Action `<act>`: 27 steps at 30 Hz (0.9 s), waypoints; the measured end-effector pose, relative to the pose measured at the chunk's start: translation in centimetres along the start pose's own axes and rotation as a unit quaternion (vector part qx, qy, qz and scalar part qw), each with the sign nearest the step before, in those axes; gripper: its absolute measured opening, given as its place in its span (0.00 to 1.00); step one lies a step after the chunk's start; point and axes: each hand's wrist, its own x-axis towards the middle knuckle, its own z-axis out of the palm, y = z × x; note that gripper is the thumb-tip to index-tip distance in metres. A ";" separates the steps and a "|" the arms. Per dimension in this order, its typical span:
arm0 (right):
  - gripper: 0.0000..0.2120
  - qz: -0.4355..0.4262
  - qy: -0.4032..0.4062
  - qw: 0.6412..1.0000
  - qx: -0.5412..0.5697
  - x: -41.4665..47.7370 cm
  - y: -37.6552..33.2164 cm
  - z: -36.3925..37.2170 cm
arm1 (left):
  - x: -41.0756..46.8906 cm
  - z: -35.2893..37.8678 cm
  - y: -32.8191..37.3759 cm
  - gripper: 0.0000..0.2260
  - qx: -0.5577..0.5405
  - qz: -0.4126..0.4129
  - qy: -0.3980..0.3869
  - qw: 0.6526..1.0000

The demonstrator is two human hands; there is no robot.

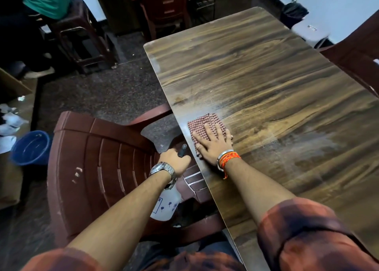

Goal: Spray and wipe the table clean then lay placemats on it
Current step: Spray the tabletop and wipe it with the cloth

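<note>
The long wooden table [256, 70] stretches away ahead of my right hand [213, 142], pressed flat with fingers spread on the checked cloth [203, 121] at its near-left edge, while my left hand [174, 161] grips the spray bottle [167, 204] off the table

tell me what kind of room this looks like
Probably a home or hostel dining area: a wood-grain table with plastic chairs drawn up, a plastic stool on the speckled stone floor, and a blue bucket nearby.
</note>
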 end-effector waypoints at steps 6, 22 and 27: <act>0.23 -0.046 -0.001 0.999 -0.016 -5.9 -0.1 1.8 | -1.3 0.7 0.7 0.12 0.022 0.037 -0.027 0.999; 0.23 -0.010 0.064 0.997 0.031 -13.8 2.3 4.0 | -2.8 3.1 6.0 0.10 0.066 0.091 -0.073 0.991; 0.23 0.031 0.057 0.997 0.033 -12.0 4.7 2.9 | -2.0 3.8 8.5 0.08 0.046 0.090 -0.066 0.993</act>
